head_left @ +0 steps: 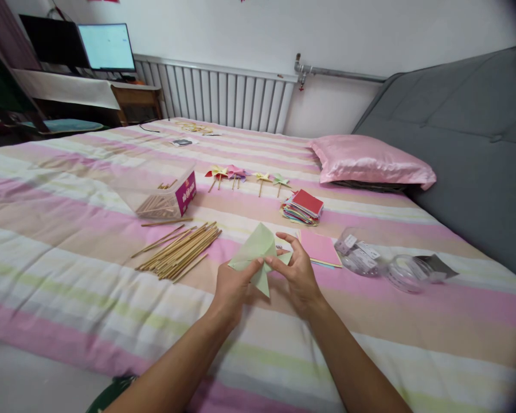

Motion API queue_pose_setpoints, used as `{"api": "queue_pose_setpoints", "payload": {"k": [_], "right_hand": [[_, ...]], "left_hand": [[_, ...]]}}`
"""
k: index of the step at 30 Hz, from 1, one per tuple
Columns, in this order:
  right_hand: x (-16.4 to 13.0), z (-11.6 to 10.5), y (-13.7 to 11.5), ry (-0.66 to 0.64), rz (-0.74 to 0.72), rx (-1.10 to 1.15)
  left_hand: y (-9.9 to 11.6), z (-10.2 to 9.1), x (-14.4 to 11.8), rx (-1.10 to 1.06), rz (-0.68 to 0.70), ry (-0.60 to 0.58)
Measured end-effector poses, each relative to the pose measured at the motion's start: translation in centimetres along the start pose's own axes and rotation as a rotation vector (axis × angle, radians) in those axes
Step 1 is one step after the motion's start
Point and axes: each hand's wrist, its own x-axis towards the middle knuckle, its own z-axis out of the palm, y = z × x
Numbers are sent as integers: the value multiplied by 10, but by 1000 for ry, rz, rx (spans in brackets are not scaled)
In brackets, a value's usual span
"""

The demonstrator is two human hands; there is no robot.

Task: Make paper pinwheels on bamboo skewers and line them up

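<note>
Low over the near edge of the striped bed, the left hand and the right hand meet on a folded sheet of pale green paper; the left thumb and fingers pinch its lower left flap, the right thumb and forefinger pinch it at the middle, the other right fingers curled loosely above; the paper is held just off the cover, its points sticking up and down between the hands; just right of the right hand lies a pink sheet on a thin pile of other sheets, flat on the bed; left of the hands lies a loose bundle of wooden sticks, pointing toward the far left; right of the pink sheet sit clear plastic tubs with labels, tipped on their sides; farther back a stack of coloured paper squares with a red one on top; left of it a clear box with a purple end, holding more sticks; behind the stack a row of finished pinwheels lies on the cover; a pink pillow rests by the grey headboard; a white radiator lines the far wall
</note>
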Motion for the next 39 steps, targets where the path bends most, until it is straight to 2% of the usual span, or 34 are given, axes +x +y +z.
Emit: {"api": "queue_pose_setpoints", "payload": {"k": [2,7,10,12,17,23,39], "right_hand": [[0,-1,0,0,21,16],[5,-10,-2,-24,87,49],[8,-19,-5,-55,164,76],[9,-23,-8,-107,238,88],[4,-25,-9,-232,345,37],[3,-25,-8,-304,318,-64],[2,-22,-11,-284,202,-269]], "left_hand": [[-1,-1,0,-17,8,-20],[2,-9,5,-43,-33,-186],[8,-16,10,24,-21,-167],[12,-19,11,90,-33,-202],[14,-17,7,241,-161,-268],[8,-17,8,316,-163,-249],[12,-13,7,295,-205,-194]]}}
